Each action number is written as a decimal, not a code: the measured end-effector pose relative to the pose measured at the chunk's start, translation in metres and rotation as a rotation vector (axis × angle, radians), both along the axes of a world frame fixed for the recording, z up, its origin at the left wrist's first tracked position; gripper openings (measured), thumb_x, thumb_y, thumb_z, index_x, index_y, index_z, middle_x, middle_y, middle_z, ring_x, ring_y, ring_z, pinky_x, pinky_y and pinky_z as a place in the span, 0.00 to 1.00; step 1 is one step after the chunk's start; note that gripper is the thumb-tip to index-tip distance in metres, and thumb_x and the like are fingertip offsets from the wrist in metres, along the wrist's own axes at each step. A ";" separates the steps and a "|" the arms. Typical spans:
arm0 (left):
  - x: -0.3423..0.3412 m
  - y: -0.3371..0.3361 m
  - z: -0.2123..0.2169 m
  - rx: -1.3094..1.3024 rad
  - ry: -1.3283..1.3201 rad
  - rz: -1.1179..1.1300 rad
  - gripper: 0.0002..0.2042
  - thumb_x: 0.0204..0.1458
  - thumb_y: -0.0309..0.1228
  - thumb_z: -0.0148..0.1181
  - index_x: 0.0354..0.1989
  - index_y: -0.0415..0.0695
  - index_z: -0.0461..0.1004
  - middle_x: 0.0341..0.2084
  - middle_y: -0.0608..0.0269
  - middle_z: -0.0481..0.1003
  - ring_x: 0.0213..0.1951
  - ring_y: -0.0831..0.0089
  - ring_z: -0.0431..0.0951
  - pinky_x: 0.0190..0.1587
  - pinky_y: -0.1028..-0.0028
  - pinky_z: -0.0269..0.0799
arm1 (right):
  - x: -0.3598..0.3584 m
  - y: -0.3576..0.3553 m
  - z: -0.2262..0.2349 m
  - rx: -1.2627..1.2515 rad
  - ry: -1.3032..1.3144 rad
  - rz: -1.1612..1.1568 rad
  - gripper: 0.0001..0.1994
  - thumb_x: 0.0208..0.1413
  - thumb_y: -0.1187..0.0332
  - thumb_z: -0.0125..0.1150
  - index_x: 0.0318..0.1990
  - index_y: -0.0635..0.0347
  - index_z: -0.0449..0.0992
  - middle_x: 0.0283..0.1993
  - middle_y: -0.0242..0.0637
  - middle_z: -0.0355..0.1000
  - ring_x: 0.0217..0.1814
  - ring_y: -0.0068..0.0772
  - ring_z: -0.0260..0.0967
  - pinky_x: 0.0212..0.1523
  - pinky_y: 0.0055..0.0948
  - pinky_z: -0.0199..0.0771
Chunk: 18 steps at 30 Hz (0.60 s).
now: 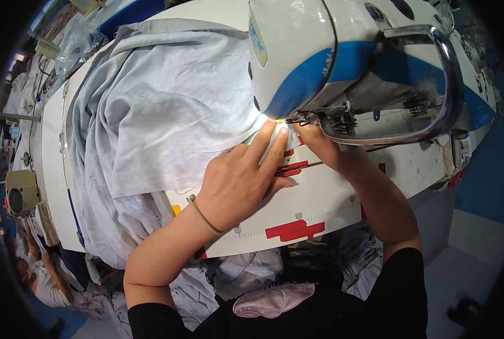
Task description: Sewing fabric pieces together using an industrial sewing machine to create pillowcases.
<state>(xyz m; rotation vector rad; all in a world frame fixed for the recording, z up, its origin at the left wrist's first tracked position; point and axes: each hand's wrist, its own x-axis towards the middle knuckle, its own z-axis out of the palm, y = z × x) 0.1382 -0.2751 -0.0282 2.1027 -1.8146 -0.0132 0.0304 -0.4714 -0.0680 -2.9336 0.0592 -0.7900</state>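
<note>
Spreading in loose folds over the left of the white table, a pale grey cloth reaches to the needle area of a white-and-blue sewing machine at the far right. In the head view, the left hand has its index and middle fingers stretched out, tips on the cloth at the brightly lit spot, thumb apart. The right hand is near the same spot, partly hidden behind the machine's metal bar; I cannot tell whether it pinches anything. Red tape and a ruled scale mark the table's near side. Far left lies a clear plastic bag; at left, a beige box and, nearer, another person. On the right are a blue wall and pale floor.
</note>
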 end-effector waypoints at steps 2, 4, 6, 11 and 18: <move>0.000 -0.001 0.000 0.001 0.000 0.003 0.36 0.44 0.49 0.66 0.59 0.40 0.69 0.60 0.53 0.67 0.28 0.72 0.73 0.30 0.74 0.74 | -0.001 0.002 -0.002 0.069 -0.013 -0.007 0.07 0.59 0.72 0.60 0.43 0.55 0.80 0.40 0.31 0.75 0.42 0.27 0.75 0.46 0.26 0.74; 0.000 -0.001 0.001 0.003 0.002 0.006 0.36 0.44 0.49 0.66 0.59 0.40 0.68 0.60 0.53 0.67 0.27 0.72 0.73 0.30 0.74 0.74 | -0.002 0.002 -0.002 0.127 -0.023 -0.024 0.07 0.58 0.73 0.61 0.43 0.55 0.81 0.42 0.32 0.76 0.43 0.29 0.75 0.48 0.27 0.74; 0.000 0.000 0.001 0.025 -0.024 0.009 0.36 0.44 0.49 0.67 0.59 0.40 0.68 0.60 0.54 0.66 0.28 0.72 0.74 0.30 0.73 0.74 | -0.005 -0.004 0.000 0.199 -0.180 0.154 0.10 0.53 0.76 0.63 0.44 0.57 0.79 0.44 0.36 0.75 0.46 0.36 0.75 0.48 0.33 0.74; 0.000 0.000 0.002 0.018 -0.007 -0.011 0.35 0.43 0.46 0.68 0.59 0.39 0.69 0.59 0.53 0.67 0.31 0.71 0.76 0.32 0.72 0.75 | -0.019 -0.057 0.010 -0.070 -0.211 -0.059 0.09 0.50 0.75 0.64 0.41 0.59 0.79 0.41 0.39 0.75 0.45 0.40 0.75 0.47 0.37 0.74; -0.001 -0.002 0.000 -0.024 -0.002 -0.048 0.34 0.46 0.41 0.68 0.62 0.39 0.67 0.58 0.50 0.67 0.40 0.61 0.72 0.44 0.66 0.70 | -0.054 -0.121 0.023 -0.513 0.131 -0.331 0.07 0.51 0.69 0.64 0.37 0.59 0.80 0.37 0.40 0.77 0.42 0.40 0.76 0.49 0.39 0.74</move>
